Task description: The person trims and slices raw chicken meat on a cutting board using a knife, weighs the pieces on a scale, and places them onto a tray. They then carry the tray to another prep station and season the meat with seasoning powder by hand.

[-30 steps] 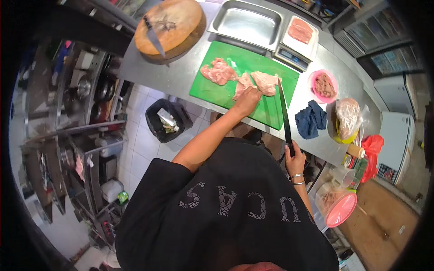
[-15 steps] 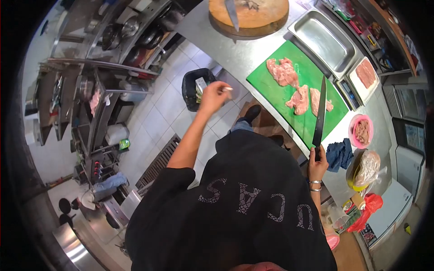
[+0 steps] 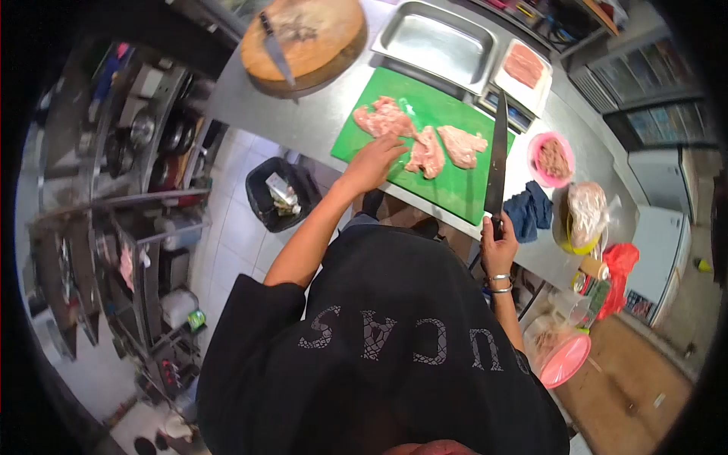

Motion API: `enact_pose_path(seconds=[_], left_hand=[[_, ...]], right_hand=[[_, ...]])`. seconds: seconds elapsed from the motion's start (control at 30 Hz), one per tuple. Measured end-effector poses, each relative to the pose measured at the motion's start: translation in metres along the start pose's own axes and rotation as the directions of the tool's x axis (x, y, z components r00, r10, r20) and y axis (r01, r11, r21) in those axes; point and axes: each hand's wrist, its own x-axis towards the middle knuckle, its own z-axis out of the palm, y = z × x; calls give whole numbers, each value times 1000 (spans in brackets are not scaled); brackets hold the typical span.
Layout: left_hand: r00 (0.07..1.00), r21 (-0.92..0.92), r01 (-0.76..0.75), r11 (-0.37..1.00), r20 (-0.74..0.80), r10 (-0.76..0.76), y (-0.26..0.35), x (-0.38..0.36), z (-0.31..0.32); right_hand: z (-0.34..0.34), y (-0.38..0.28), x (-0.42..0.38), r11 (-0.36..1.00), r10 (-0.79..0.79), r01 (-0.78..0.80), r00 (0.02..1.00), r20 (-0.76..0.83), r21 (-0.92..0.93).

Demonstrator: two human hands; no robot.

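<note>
— Fingers first: how do they sit?

— Those of the left hand (image 3: 373,161) are stretched flat and a little spread on the green cutting board (image 3: 455,189), tips just beside the middle piece of raw meat (image 3: 426,152) at its nine o'clock. They pinch nothing.

— And the other one?

— Right hand (image 3: 498,244) is curled tight round the handle of a long knife (image 3: 497,159), blade pointing to twelve o'clock along the board's right edge.

— Where does the meat lie?

— Three pieces on the board: one at ten o'clock of the left hand's fingertips (image 3: 384,119), the middle one, and one at its three o'clock (image 3: 464,144).

— Around that?

— Blue cloth (image 3: 529,209) at three o'clock of the knife, pink bowl (image 3: 551,159) above it, steel tray (image 3: 436,44) at twelve, round wooden block (image 3: 303,36) at eleven, black bin (image 3: 277,197) on the floor at eight.
</note>
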Motion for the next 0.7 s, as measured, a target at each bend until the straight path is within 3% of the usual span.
enact_pose_path(seconds=[0.07, 0.1, 0.17, 0.2, 0.23, 0.37, 0.43, 0.5, 0.57, 0.7], left_hand=[[958, 76, -275, 958, 104, 267, 14, 46, 10], [948, 69, -304, 950, 118, 294, 15, 60, 14], [876, 165, -423, 891, 324, 356, 13, 81, 29], [833, 97, -414, 905, 441, 334, 3, 90, 38], [817, 90, -437, 895, 456, 353, -4, 92, 44], [811, 49, -414, 909, 474, 344, -23, 91, 46], [869, -3, -384, 923, 337, 363, -24, 86, 39], [880, 5, -358, 934, 338, 335, -23, 79, 39], [866, 47, -483, 874, 173, 470, -22, 77, 43], [826, 92, -534, 841, 269, 495, -21, 86, 43]], right_hand=[[-6, 4, -10, 998, 22, -25, 998, -55, -53], [-10, 6, -16, 998, 42, -45, 996, -75, -40], [-17, 17, -29, 996, 76, -80, 990, -116, -34], [-19, 22, -35, 994, 96, -101, 987, -128, -32], [-22, 25, -41, 993, 110, -114, 982, -153, -22], [-31, 36, -64, 972, 230, -233, 966, -120, -12], [-31, 38, -68, 958, 285, -285, 958, 2, 11], [-24, 42, -71, 965, 260, -260, 965, -15, 25], [-20, 34, -67, 963, 270, -271, 962, 35, 3], [-11, 32, -58, 985, 164, -164, 986, -20, -60]])
